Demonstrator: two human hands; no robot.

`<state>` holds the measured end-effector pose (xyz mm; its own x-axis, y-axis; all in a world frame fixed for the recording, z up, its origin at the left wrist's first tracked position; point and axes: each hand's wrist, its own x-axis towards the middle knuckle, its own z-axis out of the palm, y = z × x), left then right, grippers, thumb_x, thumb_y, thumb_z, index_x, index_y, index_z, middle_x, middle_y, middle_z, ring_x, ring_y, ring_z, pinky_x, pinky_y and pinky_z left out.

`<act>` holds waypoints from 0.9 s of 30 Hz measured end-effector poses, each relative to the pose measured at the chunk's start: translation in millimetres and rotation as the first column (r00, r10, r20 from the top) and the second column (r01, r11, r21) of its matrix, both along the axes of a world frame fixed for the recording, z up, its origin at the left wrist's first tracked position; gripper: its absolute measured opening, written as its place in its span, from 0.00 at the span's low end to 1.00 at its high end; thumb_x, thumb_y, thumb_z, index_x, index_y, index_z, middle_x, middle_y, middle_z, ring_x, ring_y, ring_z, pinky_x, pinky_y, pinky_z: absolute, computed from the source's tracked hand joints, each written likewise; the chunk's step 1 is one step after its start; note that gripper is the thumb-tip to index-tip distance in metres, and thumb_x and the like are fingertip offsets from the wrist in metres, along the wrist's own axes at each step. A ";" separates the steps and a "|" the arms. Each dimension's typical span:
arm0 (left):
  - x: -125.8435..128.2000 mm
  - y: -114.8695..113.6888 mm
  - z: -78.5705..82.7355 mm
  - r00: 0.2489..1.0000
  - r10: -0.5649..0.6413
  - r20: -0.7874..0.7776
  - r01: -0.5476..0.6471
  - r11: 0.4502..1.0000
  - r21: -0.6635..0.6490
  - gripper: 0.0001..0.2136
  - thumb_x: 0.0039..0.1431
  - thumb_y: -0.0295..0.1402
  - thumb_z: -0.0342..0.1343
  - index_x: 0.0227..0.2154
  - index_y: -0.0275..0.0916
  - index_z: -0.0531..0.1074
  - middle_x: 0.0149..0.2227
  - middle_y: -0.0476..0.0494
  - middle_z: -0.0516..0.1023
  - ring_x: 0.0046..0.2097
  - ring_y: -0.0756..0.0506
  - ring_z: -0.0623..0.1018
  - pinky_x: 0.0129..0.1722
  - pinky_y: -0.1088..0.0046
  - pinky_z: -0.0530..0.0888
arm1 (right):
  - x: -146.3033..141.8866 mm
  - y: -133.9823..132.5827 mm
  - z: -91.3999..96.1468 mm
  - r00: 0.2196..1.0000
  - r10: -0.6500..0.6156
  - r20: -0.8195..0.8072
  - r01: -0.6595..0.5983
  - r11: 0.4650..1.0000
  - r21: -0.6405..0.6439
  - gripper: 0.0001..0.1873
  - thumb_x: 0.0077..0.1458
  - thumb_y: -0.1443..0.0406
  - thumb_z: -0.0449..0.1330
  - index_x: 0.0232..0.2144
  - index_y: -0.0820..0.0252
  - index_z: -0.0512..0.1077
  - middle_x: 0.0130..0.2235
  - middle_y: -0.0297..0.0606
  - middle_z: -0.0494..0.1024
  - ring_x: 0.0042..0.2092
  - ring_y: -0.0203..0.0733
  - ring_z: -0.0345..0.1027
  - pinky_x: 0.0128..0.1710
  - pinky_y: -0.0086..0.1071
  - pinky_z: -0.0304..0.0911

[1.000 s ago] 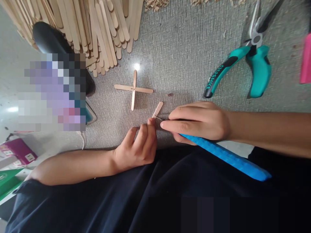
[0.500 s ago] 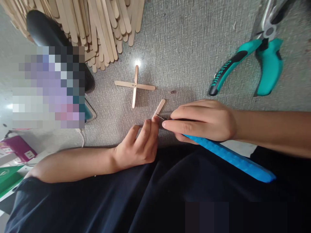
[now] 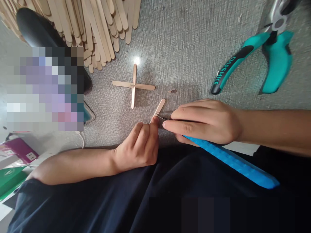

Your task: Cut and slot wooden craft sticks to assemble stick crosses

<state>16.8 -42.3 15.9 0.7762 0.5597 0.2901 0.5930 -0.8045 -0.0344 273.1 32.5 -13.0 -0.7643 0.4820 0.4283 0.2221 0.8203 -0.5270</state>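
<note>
My left hand is closed, its fingertips pinching the lower end of a small wooden craft stick. That end of the stick is hidden behind the fingers. My right hand grips a craft knife by its long blue handle, index finger stretched along the front. The thin metal tip meets the stick's surface just beyond my left fingertips, where a small cut mark shows. Further up lies a cross of craft sticks, joined at the centre, apart from both hands.
A large pile of craft sticks lies at the top left, beside a black rounded object and a partly blurred device. Teal-handled pliers rest at the upper right. A purple box and a green box stand at the far left.
The view has shifted slightly. My left fingers have curled in a little more on the stick, and the knife tip remains at about the same spot on it.
</note>
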 end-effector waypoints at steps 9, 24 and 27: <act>2.3 4.5 4.6 0.999 -0.036 -0.029 0.036 0.999 -0.013 0.11 0.72 0.19 0.60 0.45 0.20 0.88 0.43 0.33 0.93 0.35 0.46 0.86 0.38 0.67 0.88 | 2.6 -4.2 -6.1 1.000 0.020 -0.024 -0.020 1.000 -0.020 0.09 0.80 0.67 0.54 0.55 0.58 0.73 0.34 0.31 0.78 0.35 0.40 0.74 0.34 0.37 0.73; 5.2 7.4 4.9 0.999 -0.038 -0.003 0.037 0.998 -0.048 0.11 0.66 0.15 0.62 0.47 0.14 0.86 0.43 0.28 0.92 0.34 0.43 0.88 0.39 0.65 0.91 | 8.7 -10.6 -5.6 0.999 0.015 0.038 -0.013 0.998 -0.058 0.20 0.83 0.65 0.48 0.51 0.56 0.81 0.34 0.34 0.79 0.34 0.39 0.72 0.36 0.38 0.72; 4.8 9.4 6.3 0.999 -0.042 -0.010 0.042 0.998 -0.050 0.11 0.68 0.15 0.59 0.46 0.15 0.86 0.43 0.29 0.93 0.34 0.44 0.88 0.40 0.66 0.92 | 12.3 -11.8 -2.5 0.999 0.019 0.049 -0.017 0.999 -0.036 0.18 0.82 0.65 0.50 0.50 0.57 0.81 0.35 0.35 0.79 0.36 0.40 0.73 0.36 0.38 0.73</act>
<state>21.5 -33.0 22.2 0.8023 0.5402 0.2540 0.5584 -0.8296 0.0004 285.4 20.6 -15.6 -0.7927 0.4822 0.3729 0.2334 0.8053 -0.5450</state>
